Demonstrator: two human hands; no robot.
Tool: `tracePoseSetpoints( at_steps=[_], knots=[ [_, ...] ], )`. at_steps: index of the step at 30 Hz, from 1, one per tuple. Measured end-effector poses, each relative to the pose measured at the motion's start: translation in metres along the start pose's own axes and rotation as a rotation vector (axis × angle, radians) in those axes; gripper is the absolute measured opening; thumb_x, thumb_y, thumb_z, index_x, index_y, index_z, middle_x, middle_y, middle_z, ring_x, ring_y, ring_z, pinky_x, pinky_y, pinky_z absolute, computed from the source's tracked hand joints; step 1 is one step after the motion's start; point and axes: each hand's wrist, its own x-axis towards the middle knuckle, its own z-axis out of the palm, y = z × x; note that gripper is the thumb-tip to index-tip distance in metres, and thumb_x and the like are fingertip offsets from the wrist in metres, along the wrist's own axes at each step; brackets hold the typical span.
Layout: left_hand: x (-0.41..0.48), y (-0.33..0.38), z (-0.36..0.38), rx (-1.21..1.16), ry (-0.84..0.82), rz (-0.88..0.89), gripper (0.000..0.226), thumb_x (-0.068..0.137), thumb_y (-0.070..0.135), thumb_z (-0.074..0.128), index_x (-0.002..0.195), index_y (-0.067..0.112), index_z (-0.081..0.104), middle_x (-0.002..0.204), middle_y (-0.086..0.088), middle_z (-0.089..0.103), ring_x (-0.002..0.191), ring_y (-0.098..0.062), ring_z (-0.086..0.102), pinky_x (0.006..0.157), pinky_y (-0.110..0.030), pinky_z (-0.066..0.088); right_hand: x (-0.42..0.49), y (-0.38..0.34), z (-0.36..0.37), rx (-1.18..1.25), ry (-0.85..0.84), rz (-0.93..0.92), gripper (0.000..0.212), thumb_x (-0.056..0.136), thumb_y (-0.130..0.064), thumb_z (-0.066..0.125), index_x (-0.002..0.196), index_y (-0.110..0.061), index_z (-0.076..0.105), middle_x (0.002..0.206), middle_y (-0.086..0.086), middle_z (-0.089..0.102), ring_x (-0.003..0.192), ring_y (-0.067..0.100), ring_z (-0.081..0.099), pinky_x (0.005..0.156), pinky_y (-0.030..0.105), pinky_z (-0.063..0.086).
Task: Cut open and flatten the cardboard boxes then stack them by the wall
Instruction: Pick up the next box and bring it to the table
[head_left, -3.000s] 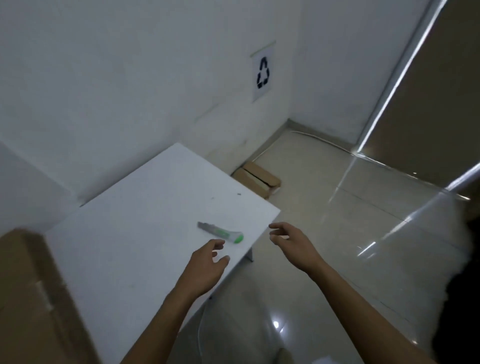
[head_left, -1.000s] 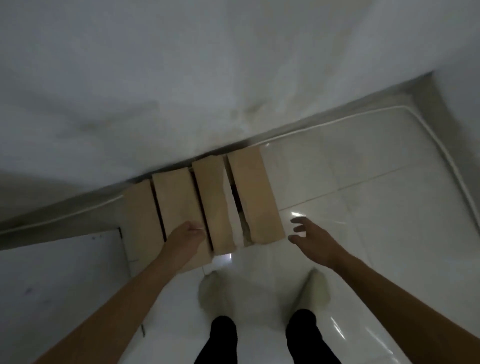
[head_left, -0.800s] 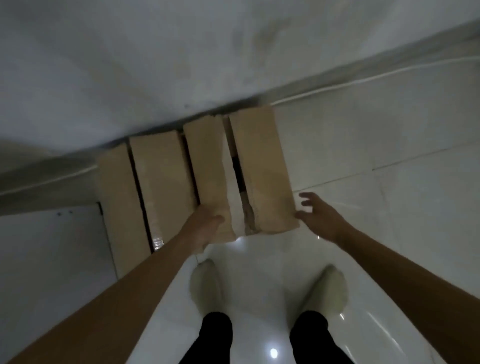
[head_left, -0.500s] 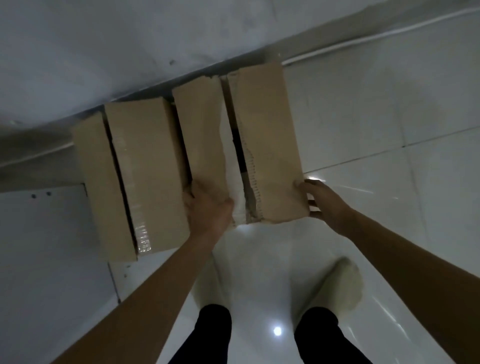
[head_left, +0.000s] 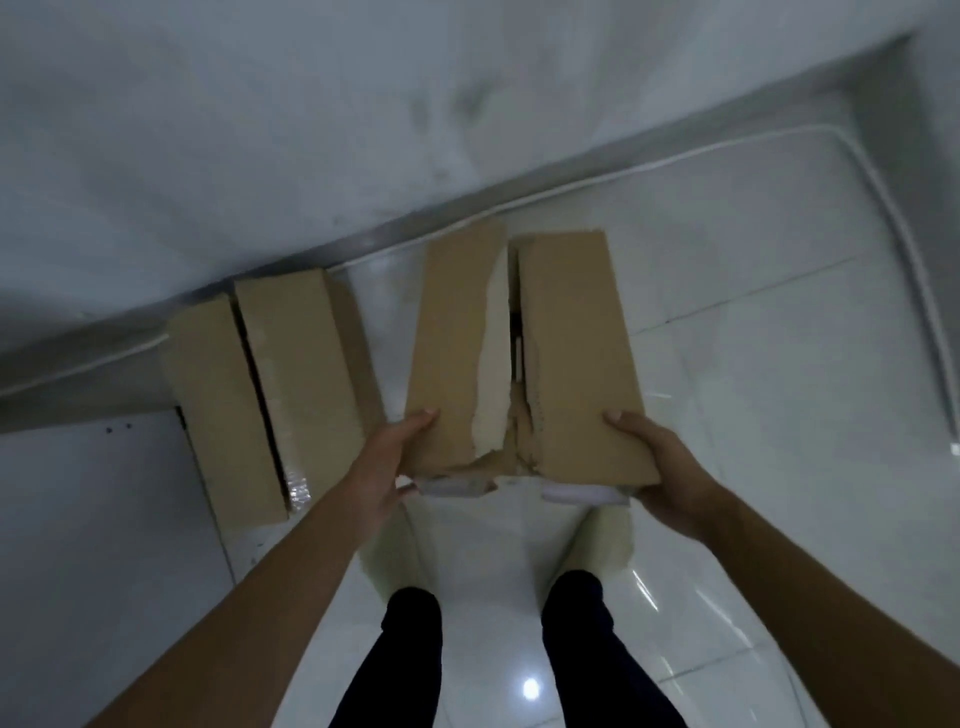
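Observation:
I hold a brown cardboard box (head_left: 571, 353) up off the floor in both hands. Its top flaps are torn along the middle seam, with pale ragged paper showing. My left hand (head_left: 387, 467) grips the near left corner, thumb on top. At the near right corner my right hand (head_left: 657, 467) grips the same way. A second brown box (head_left: 260, 395), taped along its seam, sits on the floor against the wall (head_left: 260, 130), to the left of the held box.
A white table corner (head_left: 93, 545) lies at the lower left, touching the floor box. A white cable (head_left: 883, 208) runs along the wall base and bends at the right. My legs (head_left: 410, 660) and shoes stand on glossy white tiles below the box.
Both hands closed on the right-hand box and lifted it away from the wall and from the other box. A gap now shows between the two boxes.

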Motion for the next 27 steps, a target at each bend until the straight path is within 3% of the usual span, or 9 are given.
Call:
tracePoseSetpoints(
  at_steps=[2, 5, 8, 11, 15, 18, 20, 23, 27],
  knots=[
    [-0.053, 0.011, -0.009, -0.037, -0.091, -0.075, 0.035, 0.089, 0.040, 0.067, 0.118, 0.020, 0.067, 0.115, -0.001, 0.074, 0.105, -0.022, 0.070, 0.095, -0.040, 0.052, -0.057, -0.010, 0.014, 0.043, -0.006, 0.001, 0.052, 0.088, -0.036, 0.067, 0.133, -0.012, 0.059, 0.125, 0.012, 0.069, 0.120, 0.032, 0.063, 0.113, 0.049, 0.039],
    [-0.139, 0.028, -0.029, -0.067, -0.218, -0.089, 0.044, 0.092, 0.037, 0.064, 0.128, 0.012, 0.062, 0.122, -0.008, 0.070, 0.113, -0.029, 0.067, 0.097, -0.043, 0.051, -0.152, -0.023, 0.047, 0.081, 0.004, -0.037, 0.047, 0.090, -0.031, 0.064, 0.131, -0.010, 0.059, 0.123, 0.013, 0.070, 0.117, 0.032, 0.065, 0.111, 0.047, 0.042],
    [-0.225, 0.051, -0.051, -0.022, -0.199, -0.035, 0.050, 0.082, 0.038, 0.070, 0.125, 0.014, 0.064, 0.115, -0.007, 0.074, 0.104, -0.027, 0.070, 0.083, -0.037, 0.054, -0.242, -0.024, 0.091, 0.184, 0.046, -0.111, 0.052, 0.091, -0.033, 0.063, 0.135, -0.006, 0.056, 0.124, 0.014, 0.069, 0.116, 0.032, 0.065, 0.107, 0.047, 0.044],
    [-0.308, 0.071, -0.078, 0.028, -0.200, 0.059, 0.050, 0.079, 0.041, 0.073, 0.122, 0.016, 0.066, 0.108, -0.004, 0.076, 0.095, -0.024, 0.071, 0.069, -0.031, 0.053, -0.322, -0.019, 0.137, 0.279, 0.055, -0.165, 0.062, 0.082, -0.039, 0.074, 0.132, -0.006, 0.058, 0.126, 0.015, 0.068, 0.118, 0.034, 0.064, 0.110, 0.051, 0.042],
    [-0.407, 0.076, -0.120, 0.030, -0.186, 0.188, 0.064, 0.067, 0.040, 0.082, 0.122, 0.013, 0.066, 0.111, -0.008, 0.075, 0.100, -0.029, 0.070, 0.074, -0.035, 0.057, -0.416, -0.011, 0.188, 0.318, 0.029, -0.237, 0.047, 0.090, -0.036, 0.062, 0.130, -0.010, 0.060, 0.123, 0.014, 0.070, 0.117, 0.036, 0.064, 0.108, 0.058, 0.042],
    [-0.484, 0.054, -0.150, -0.028, -0.180, 0.279, 0.059, 0.072, 0.036, 0.081, 0.123, 0.012, 0.065, 0.110, -0.009, 0.075, 0.101, -0.031, 0.069, 0.080, -0.040, 0.055, -0.479, 0.000, 0.217, 0.293, 0.001, -0.300, 0.047, 0.089, -0.034, 0.062, 0.128, -0.009, 0.063, 0.121, 0.013, 0.071, 0.114, 0.036, 0.065, 0.105, 0.058, 0.045],
    [-0.530, 0.027, -0.171, -0.087, -0.178, 0.339, 0.052, 0.078, 0.036, 0.072, 0.123, 0.010, 0.066, 0.110, -0.011, 0.075, 0.097, -0.030, 0.070, 0.075, -0.037, 0.054, -0.516, 0.011, 0.231, 0.237, -0.043, -0.341, 0.045, 0.087, -0.034, 0.062, 0.125, -0.010, 0.064, 0.118, 0.012, 0.072, 0.112, 0.035, 0.067, 0.103, 0.057, 0.047],
    [-0.591, -0.022, -0.202, -0.163, -0.149, 0.409, 0.044, 0.084, 0.035, 0.066, 0.119, 0.009, 0.067, 0.106, -0.012, 0.075, 0.086, -0.027, 0.071, 0.054, -0.027, 0.054, -0.561, 0.034, 0.248, 0.160, -0.137, -0.376, 0.046, 0.085, -0.033, 0.063, 0.125, -0.009, 0.064, 0.118, 0.013, 0.072, 0.110, 0.036, 0.068, 0.103, 0.059, 0.046],
    [-0.650, -0.091, -0.252, -0.287, -0.068, 0.484, 0.039, 0.088, 0.034, 0.065, 0.119, 0.010, 0.065, 0.103, -0.010, 0.076, 0.093, -0.029, 0.070, 0.052, -0.027, 0.054, -0.604, 0.078, 0.284, 0.044, -0.253, -0.383, 0.056, 0.079, -0.036, 0.075, 0.127, -0.007, 0.063, 0.121, 0.018, 0.070, 0.109, 0.041, 0.067, 0.092, 0.066, 0.050]
  ],
)
